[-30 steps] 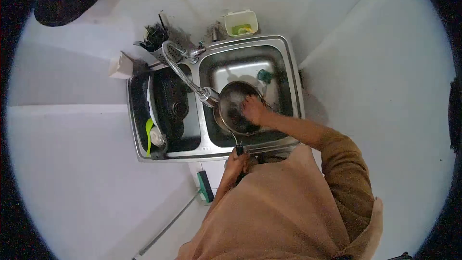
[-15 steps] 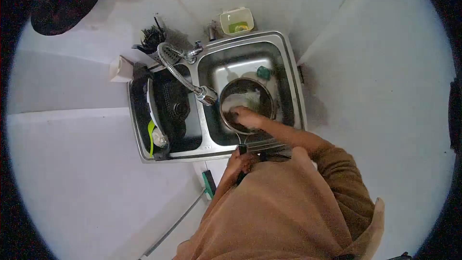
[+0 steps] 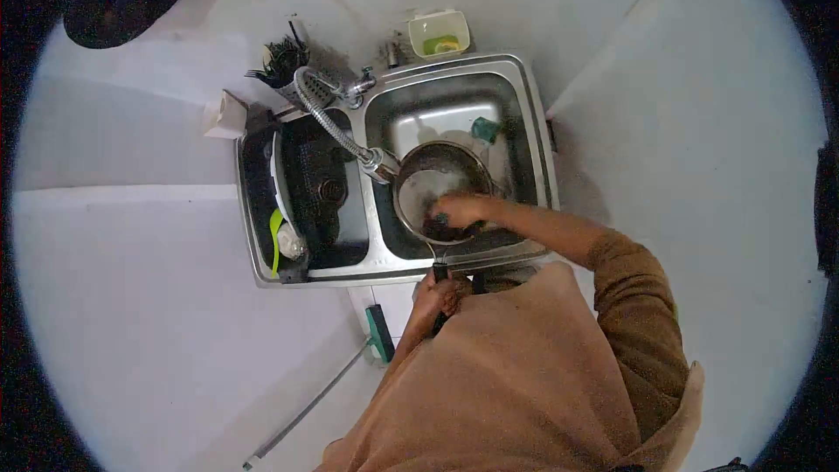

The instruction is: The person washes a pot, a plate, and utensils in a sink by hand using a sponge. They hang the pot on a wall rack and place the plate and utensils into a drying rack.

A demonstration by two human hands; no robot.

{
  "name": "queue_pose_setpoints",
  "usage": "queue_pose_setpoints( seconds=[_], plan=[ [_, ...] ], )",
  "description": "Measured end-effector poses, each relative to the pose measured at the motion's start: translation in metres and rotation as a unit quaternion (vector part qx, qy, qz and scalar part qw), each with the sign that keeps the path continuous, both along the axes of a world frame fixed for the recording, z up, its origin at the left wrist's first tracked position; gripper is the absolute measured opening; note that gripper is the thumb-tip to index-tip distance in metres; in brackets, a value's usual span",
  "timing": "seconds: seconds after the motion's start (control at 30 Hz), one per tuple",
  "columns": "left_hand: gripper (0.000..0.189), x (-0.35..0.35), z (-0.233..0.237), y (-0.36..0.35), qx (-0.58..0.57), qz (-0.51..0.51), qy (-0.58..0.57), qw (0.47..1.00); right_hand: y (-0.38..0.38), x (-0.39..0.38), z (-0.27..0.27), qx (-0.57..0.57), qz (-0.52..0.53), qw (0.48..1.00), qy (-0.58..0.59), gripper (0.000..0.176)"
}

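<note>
A round metal pan [image 3: 426, 188] sits in the right basin of the sink, its black handle [image 3: 440, 271] toward me. My left hand [image 3: 435, 295] is wrapped round that handle at the sink's front edge. Inside the pan, near its lower right wall, is my right hand [image 3: 459, 210], fingers bent down and pressed on something dark that I cannot make out. Cloudy water or suds lie in the pan. A green sponge or cloth [image 3: 485, 129] lies in the basin behind the pan. The faucet head [image 3: 380, 166] hangs just left of the pan's rim.
The left basin holds a black rack [image 3: 328, 192] with a plate [image 3: 278, 170] and a lime-green utensil [image 3: 276, 236]. Behind the sink stand a utensil holder [image 3: 293, 87] and a yellowish container [image 3: 440, 35]. A green-headed squeegee or brush [image 3: 379, 332] leans below the sink.
My right hand has moved slightly right within the pan. The pan has shifted a little left relative to the sink. My left hand still grips the handle, and the camera view has moved slightly.
</note>
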State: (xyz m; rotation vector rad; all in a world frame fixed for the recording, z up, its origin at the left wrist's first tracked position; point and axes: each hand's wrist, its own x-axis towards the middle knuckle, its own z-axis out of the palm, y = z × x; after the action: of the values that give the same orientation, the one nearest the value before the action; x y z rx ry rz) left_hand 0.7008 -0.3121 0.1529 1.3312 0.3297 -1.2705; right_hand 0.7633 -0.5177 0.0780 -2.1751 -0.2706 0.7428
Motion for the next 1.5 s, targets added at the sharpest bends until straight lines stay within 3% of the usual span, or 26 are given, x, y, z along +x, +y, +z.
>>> queue_pose_setpoints(
  seconds=[0.07, 0.1, 0.13, 0.2, 0.27, 0.3, 0.37, 0.4, 0.47, 0.6, 0.63, 0.67, 0.7, 0.77, 0.9, 1.0, 1.03, 1.07, 1.13, 1.23, 1.27, 1.33, 1.37, 1.4, 1.47, 1.5],
  plan=[
    [0.007, -0.004, 0.0, -0.002, -0.007, -0.006, -0.032, 0.999, -0.014, 0.005, -0.026, -0.045, -0.015, 0.999, 0.018, 0.029],
    [0.006, -0.005, 0.001, -0.003, -0.012, -0.017, -0.066, 0.998, -0.023, 0.005, -0.018, -0.163, 0.005, 0.964, -0.209, 0.023],
    [0.006, -0.005, 0.005, -0.005, -0.013, -0.016, -0.066, 0.998, -0.029, 0.004, -0.011, -0.269, 0.026, 0.866, -0.422, 0.019],
    [0.006, -0.001, 0.014, -0.009, 0.014, -0.042, -0.089, 0.995, -0.023, 0.004, 0.006, -0.293, 0.043, 0.855, -0.426, 0.016],
    [0.007, -0.007, 0.007, -0.009, 0.026, -0.023, -0.105, 0.994, -0.002, -0.006, 0.025, -0.298, -0.028, 0.941, -0.16, 0.019],
    [0.008, -0.009, 0.003, -0.01, 0.039, -0.004, -0.12, 0.992, 0.005, -0.005, 0.028, -0.299, -0.028, 0.94, -0.16, 0.019],
    [0.01, -0.006, -0.003, -0.007, 0.042, -0.03, -0.122, 0.991, 0.016, -0.004, 0.031, -0.065, -0.061, 0.994, 0.065, 0.03],
    [0.012, -0.005, -0.004, -0.006, 0.046, -0.058, -0.126, 0.989, 0.022, -0.005, 0.008, -0.064, -0.061, 0.994, 0.066, 0.03],
    [0.012, -0.002, -0.001, -0.009, 0.047, -0.052, -0.122, 0.99, 0.035, -0.005, -0.058, 0.373, -0.26, 0.879, 0.145, 0.041],
    [0.012, -0.01, -0.014, -0.008, 0.027, -0.024, -0.137, 0.99, 0.009, -0.012, 0.046, 0.186, -0.229, 0.953, 0.072, 0.039],
    [0.012, -0.01, -0.013, -0.007, 0.026, -0.026, -0.136, 0.99, -0.003, -0.009, 0.058, 0.013, -0.094, 0.994, 0.047, 0.04],
    [0.012, -0.01, -0.012, -0.004, 0.019, -0.023, -0.103, 0.994, -0.014, -0.007, 0.062, -0.16, 0.045, 0.986, 0.022, 0.04],
    [0.012, -0.01, -0.011, -0.004, 0.012, -0.017, -0.071, 0.997, -0.023, -0.004, 0.046, -0.16, 0.044, 0.986, 0.022, 0.04],
    [0.012, -0.008, -0.006, -0.009, 0.006, -0.012, -0.07, 0.997, -0.032, 0.001, 0.005, -0.336, 0.014, 0.879, -0.338, 0.041],
    [0.009, -0.01, 0.014, -0.021, -0.017, 0.058, -0.055, 0.997, -0.008, -0.004, 0.022, -0.339, -0.018, 0.917, -0.21, 0.042],
    [0.006, -0.01, -0.003, -0.011, -0.009, 0.025, -0.053, 0.998, 0.014, -0.008, 0.008, -0.179, 0.027, 0.983, 0.0, 0.042],
    [0.006, -0.009, -0.006, -0.009, -0.008, 0.026, -0.052, 0.998, 0.023, -0.006, 0.013, 0.015, -0.136, 0.991, -0.002, 0.043],
    [0.006, -0.007, -0.008, -0.007, -0.032, 0.016, -0.033, 0.999, 0.032, -0.003, 0.017, 0.209, -0.29, 0.934, -0.003, 0.045],
    [0.006, -0.006, -0.007, -0.007, -0.056, 0.01, -0.016, 0.998, 0.038, 0.021, -0.019, 0.286, -0.346, 0.89, 0.082, 0.045],
    [0.005, -0.006, -0.005, -0.01, -0.015, -0.013, -0.037, 0.999, 0.037, 0.046, -0.006, 0.568, -0.663, 0.456, 0.172, 0.035],
    [0.005, -0.008, -0.011, -0.009, -0.001, -0.013, -0.036, 0.999, 0.037, 0.04, 0.014, 0.569, -0.663, 0.455, 0.172, 0.035],
    [0.005, -0.004, -0.014, -0.009, 0.01, -0.015, -0.036, 0.999, 0.042, 0.021, 0.064, 0.477, -0.639, 0.582, 0.16, 0.043],
    [0.006, -0.001, -0.011, -0.009, -0.003, -0.019, -0.023, 1.0, 0.049, 0.014, 0.029, 0.388, -0.568, 0.724, 0.053, 0.04],
    [0.007, -0.001, -0.009, -0.009, -0.015, -0.024, -0.007, 1.0, 0.042, 0.006, 0.023, 0.386, -0.568, 0.725, 0.054, 0.04],
    [0.008, -0.006, -0.019, -0.006, -0.03, 0.001, -0.011, 0.999, 0.029, -0.007, 0.017, 0.253, -0.341, 0.901, -0.095, 0.045],
    [0.01, -0.006, -0.023, -0.004, -0.044, 0.022, -0.018, 0.999, 0.028, -0.01, 0.02, 0.212, -0.392, 0.88, -0.163, 0.043]
  ],
)
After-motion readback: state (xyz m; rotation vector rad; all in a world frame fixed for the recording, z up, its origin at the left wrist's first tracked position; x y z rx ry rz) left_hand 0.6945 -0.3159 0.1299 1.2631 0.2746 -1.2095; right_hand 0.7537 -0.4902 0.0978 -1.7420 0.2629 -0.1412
